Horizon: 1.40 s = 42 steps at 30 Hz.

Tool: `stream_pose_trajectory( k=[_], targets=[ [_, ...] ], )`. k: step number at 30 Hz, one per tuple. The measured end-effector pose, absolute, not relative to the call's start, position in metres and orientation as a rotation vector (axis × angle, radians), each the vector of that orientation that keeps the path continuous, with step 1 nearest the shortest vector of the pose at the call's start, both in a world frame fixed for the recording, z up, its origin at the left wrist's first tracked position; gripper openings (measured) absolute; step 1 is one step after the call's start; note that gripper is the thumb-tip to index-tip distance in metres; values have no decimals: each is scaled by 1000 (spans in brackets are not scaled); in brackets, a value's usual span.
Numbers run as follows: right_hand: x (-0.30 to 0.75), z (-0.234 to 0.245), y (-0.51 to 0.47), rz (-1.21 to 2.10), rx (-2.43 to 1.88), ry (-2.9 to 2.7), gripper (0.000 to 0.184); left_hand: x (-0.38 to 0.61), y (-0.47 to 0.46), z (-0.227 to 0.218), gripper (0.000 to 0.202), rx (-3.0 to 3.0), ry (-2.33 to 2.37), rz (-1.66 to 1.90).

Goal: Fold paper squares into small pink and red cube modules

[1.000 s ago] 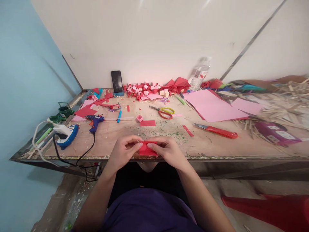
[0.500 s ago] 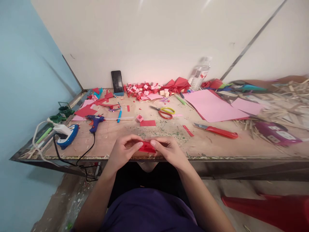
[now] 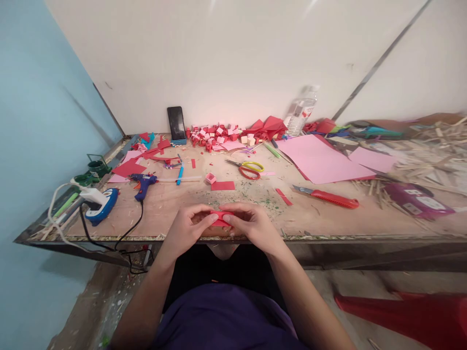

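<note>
A small piece of red paper [image 3: 220, 221] is pinched between my two hands just above the table's front edge. My left hand [image 3: 189, 226] is closed on its left end, thumb on top. My right hand [image 3: 251, 223] grips the other end the same way, its thumb pressing near the middle. The fingertips underneath are partly hidden. Just beyond the hands lie a flat red paper strip [image 3: 223, 185] and a small pink folded paper box [image 3: 210, 178]. Scissors [image 3: 250, 169] with yellow and red handles lie farther back.
A red utility knife [image 3: 328, 197] lies on the right with its blade out. On the left are a blue glue gun [image 3: 145, 183] and a power socket [image 3: 102, 206] with trailing cables. Folded paper cubes [image 3: 219, 133], a phone [image 3: 177, 123] and a bottle [image 3: 302, 112] stand along the back.
The red paper now shows as a narrower band, its lower part no longer hanging flat. My right thumb has slid left, closer to the left thumb.
</note>
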State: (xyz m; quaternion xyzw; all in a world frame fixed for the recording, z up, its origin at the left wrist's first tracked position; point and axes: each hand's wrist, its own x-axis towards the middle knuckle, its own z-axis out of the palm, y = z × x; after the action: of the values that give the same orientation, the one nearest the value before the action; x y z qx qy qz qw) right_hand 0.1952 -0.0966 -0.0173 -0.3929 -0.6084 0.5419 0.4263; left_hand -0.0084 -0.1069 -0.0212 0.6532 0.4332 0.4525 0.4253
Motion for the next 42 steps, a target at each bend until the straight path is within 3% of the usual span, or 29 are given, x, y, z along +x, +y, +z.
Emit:
stream_pose_trajectory(
  k=[7, 27, 33, 42],
  targets=[
    [194, -19, -97, 1442, -992, -1455, 38, -8, -108, -20, 24, 1572, 1150, 1196],
    [192, -16, -98, 1429, -1013, -1399, 34, -7, -108, -18, 26, 1600, 1064, 1130],
    [193, -17, -99, 1452, -999, -1411, 40, -7, -107, -18, 25, 1540, 1084, 1145],
    [190, -12, -100, 1427, -1049, -1303, 32, -7, -105, -24, 29, 1485, 1107, 1067]
  ],
)
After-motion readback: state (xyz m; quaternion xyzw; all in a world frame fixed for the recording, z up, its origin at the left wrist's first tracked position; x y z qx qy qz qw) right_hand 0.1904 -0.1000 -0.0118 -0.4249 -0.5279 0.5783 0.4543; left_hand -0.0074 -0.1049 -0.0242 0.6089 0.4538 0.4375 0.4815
